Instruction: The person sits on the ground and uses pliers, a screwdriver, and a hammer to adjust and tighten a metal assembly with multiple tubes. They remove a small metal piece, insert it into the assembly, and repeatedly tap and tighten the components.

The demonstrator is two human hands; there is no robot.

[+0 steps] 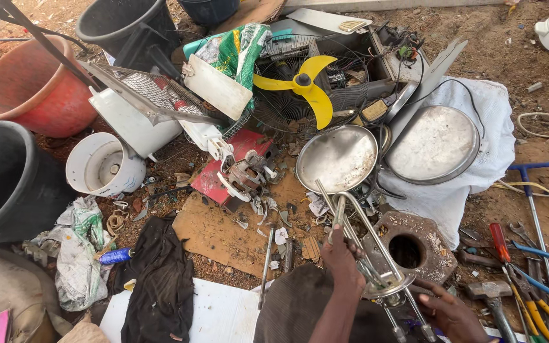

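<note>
A: Daylight, bright and even, with soft shadows only. Any glare?

B: Mild sheen on the round metal lid [337,157]. The picture is sharp at the centre, and the wide lens bends the edges, stretching the black tub [4,181].
</note>
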